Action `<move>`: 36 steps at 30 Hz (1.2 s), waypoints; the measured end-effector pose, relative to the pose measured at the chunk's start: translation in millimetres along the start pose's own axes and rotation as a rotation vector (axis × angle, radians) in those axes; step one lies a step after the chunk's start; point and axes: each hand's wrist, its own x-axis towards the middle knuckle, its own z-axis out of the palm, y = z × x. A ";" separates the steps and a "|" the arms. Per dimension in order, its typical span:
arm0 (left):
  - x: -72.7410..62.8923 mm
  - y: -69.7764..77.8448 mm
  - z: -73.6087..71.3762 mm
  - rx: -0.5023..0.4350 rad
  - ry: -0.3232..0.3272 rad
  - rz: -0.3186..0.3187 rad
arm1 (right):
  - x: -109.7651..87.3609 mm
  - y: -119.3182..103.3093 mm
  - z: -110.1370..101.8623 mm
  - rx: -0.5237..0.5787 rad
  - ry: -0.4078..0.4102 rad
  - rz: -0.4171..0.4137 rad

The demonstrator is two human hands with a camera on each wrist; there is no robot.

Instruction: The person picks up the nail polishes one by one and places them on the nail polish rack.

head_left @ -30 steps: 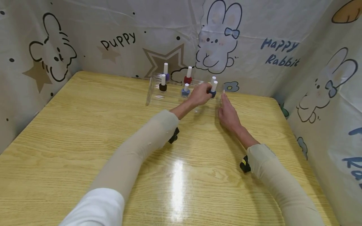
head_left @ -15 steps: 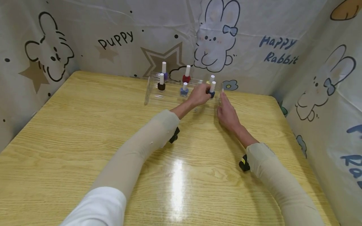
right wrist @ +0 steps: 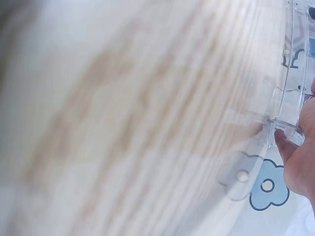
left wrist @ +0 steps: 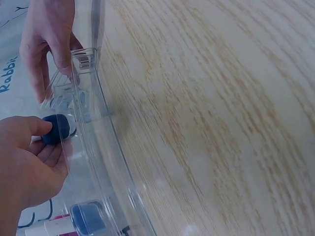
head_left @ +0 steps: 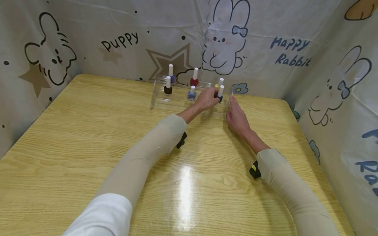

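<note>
In the head view, a clear tiered display rack [head_left: 153, 97] stands at the back of the table, with bottles of nail polish on its steps. My left hand [head_left: 206, 99] pinches a dark blue nail polish bottle [left wrist: 55, 129] between thumb and fingers, at the lower step near the rack's right end. The bottle's white cap [head_left: 221, 89] points up. At that same end, my right hand [head_left: 238, 115] grips the rack's side panel, its thumb [right wrist: 281, 142] against the clear plastic. Partly behind the left hand is a yellow bottle [head_left: 217, 86] on the upper step.
A black bottle [head_left: 168, 89] and a light blue bottle [head_left: 192, 95] stand on the lower step. Purple [head_left: 172, 79] and red [head_left: 194, 82] bottles are on the upper one. A printed cloth [head_left: 177, 29] hangs behind the wooden table [head_left: 124, 118].
The dark blue bottle shifts very slightly left with the left hand. The right hand stays at the rack's end. The whole head view moves a little.
</note>
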 end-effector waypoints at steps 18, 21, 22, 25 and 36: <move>2.5 -1.0 -0.1 0.010 -0.025 -0.023 | 0.8 -1.2 -1.7 0.000 -0.007 0.007; 2.9 -1.5 0.6 0.003 -0.028 -0.031 | 0.8 -0.8 -1.3 0.003 -0.009 0.009; 3.1 -1.8 0.9 0.003 -0.027 -0.032 | 0.6 -0.7 -1.2 0.004 -0.011 0.010; 3.6 -2.6 1.7 0.008 -0.024 -0.031 | 0.3 -0.9 -1.0 0.007 -0.013 0.011; 3.5 -3.9 1.6 0.005 0.001 -0.004 | 0.9 -0.8 -0.4 0.004 -0.012 0.007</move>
